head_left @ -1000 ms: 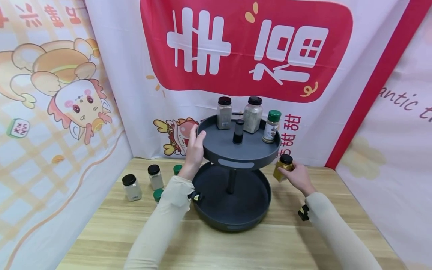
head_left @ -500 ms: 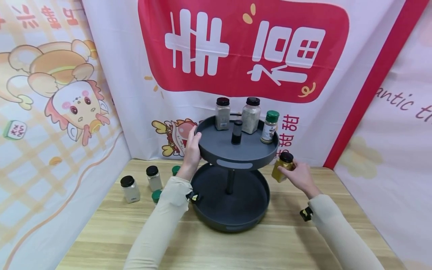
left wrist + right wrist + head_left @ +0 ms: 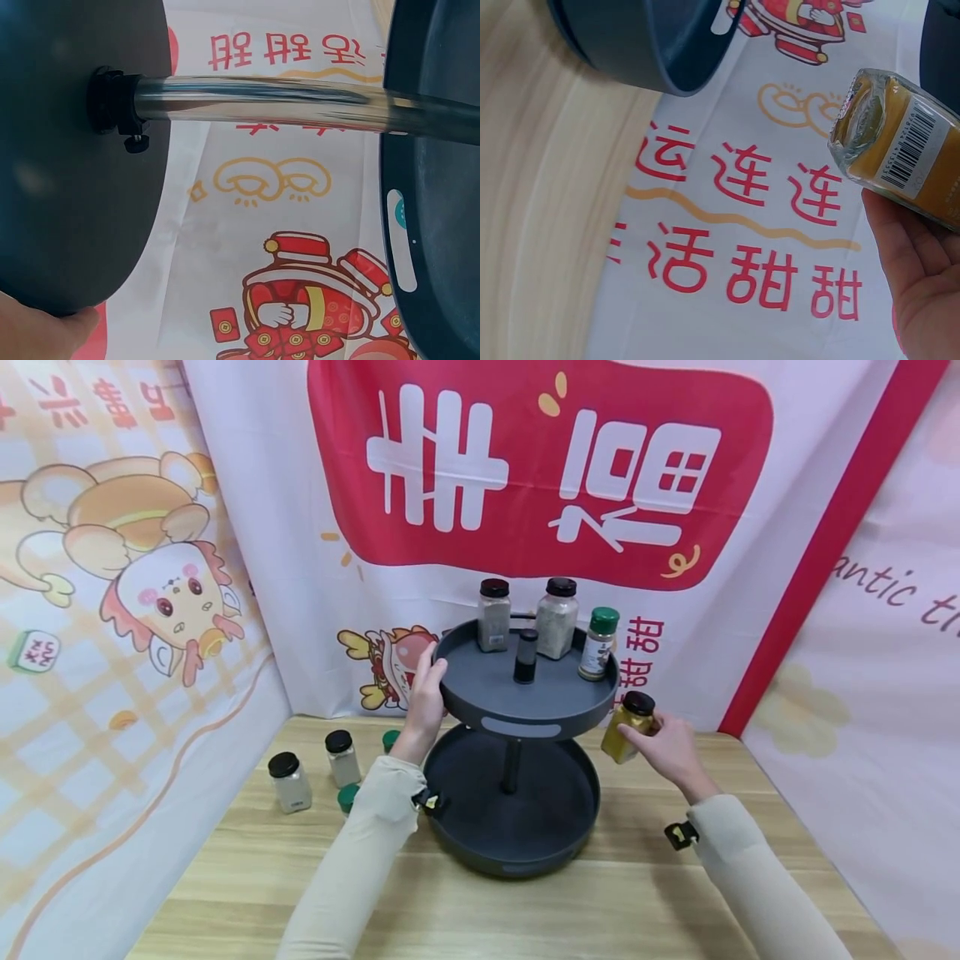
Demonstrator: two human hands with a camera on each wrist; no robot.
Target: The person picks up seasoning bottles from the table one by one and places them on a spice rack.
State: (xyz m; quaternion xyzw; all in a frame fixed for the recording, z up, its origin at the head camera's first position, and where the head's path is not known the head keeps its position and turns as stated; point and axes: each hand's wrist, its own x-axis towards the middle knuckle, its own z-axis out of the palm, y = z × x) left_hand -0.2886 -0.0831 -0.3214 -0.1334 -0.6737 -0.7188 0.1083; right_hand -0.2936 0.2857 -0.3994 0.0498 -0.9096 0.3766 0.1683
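Note:
A dark grey two-tier rack (image 3: 512, 856) stands mid-table, its round trays joined by a central post (image 3: 262, 98). My left hand (image 3: 426, 703) holds the left rim of the upper tray (image 3: 525, 722); part of it shows at that tray's edge in the left wrist view. My right hand (image 3: 669, 747) grips a square-sided jar of yellow powder (image 3: 628, 732) with a black lid, tilted, right of the rack. Its barcode and base show in the right wrist view. On the upper tray are two black-lidded jars (image 3: 494, 618) (image 3: 557, 622) and a green-capped bottle (image 3: 597, 652).
Two black-lidded jars of pale contents (image 3: 291, 787) (image 3: 344, 764) stand on the wooden table (image 3: 450, 918) to the left. Green caps (image 3: 348, 797) show beside my left forearm, their bottles partly hidden. Printed cloth (image 3: 270, 485) hangs at the back and sides.
The yellow powder jar has risen slightly and tilted more in my right hand. My left hand keeps its place on the upper rim. The view has shifted a little.

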